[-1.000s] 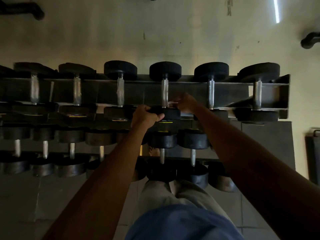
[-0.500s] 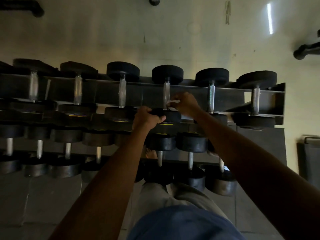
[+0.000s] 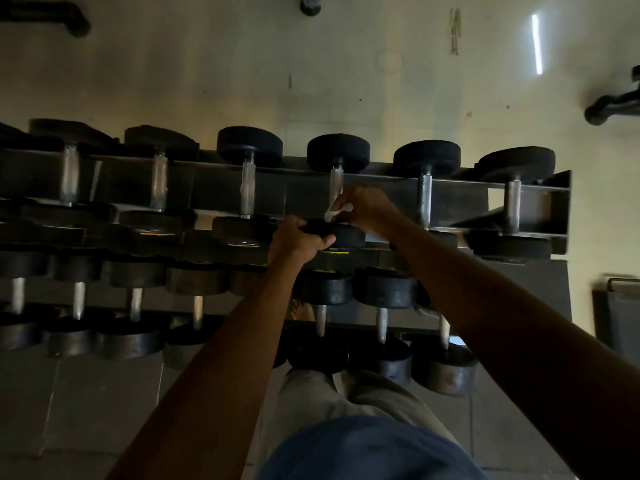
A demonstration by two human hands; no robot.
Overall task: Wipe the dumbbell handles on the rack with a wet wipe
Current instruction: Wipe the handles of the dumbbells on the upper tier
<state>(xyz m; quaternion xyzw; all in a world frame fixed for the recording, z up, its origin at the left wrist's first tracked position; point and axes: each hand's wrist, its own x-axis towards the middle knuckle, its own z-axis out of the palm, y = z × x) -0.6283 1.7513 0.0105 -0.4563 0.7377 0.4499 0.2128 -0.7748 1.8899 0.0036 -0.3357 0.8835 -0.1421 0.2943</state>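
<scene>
Nearest: the person's blue top (image 3: 367, 452) and pale trousers (image 3: 332, 396) fill the bottom edge, with both bare forearms reaching away from them toward the rack (image 3: 460, 199).
Lower tier: below and nearer than both hands, a row of dumbbells (image 3: 384, 327) with short metal handles; their black heads sit close side by side, with only narrow gaps.
Left hand (image 3: 294, 239): fingers curled over the near black head (image 3: 341, 235) of the fourth dumbbell on the upper tier, thumb on its right side, gripping it.
Right hand (image 3: 367, 206): just beyond and to the right of the left hand, fingers bunched and pinching a white wet wipe (image 3: 337, 211) against the lower end of that dumbbell's metal handle (image 3: 336, 183).
Wet wipe: a small crumpled tuft shows at the fingertips, right where the handle meets the near head; the rest is hidden in the hand.
Room left of the fingers: the third dumbbell's handle (image 3: 247, 192) stands apart, with dark rack panel between it and the gripped one.
Room right of the fingers: the fifth handle (image 3: 424, 199) is near the right wrist, the sixth (image 3: 512, 206) well apart beside the rack's right end plate.
Rack edges: the far rail runs just beyond the right-hand fingers; the far heads (image 3: 337, 152) overhang it.
Farthest: pale floor (image 3: 346, 81) beyond the rack, open, with dark equipment (image 3: 613, 105) only at its edges.
</scene>
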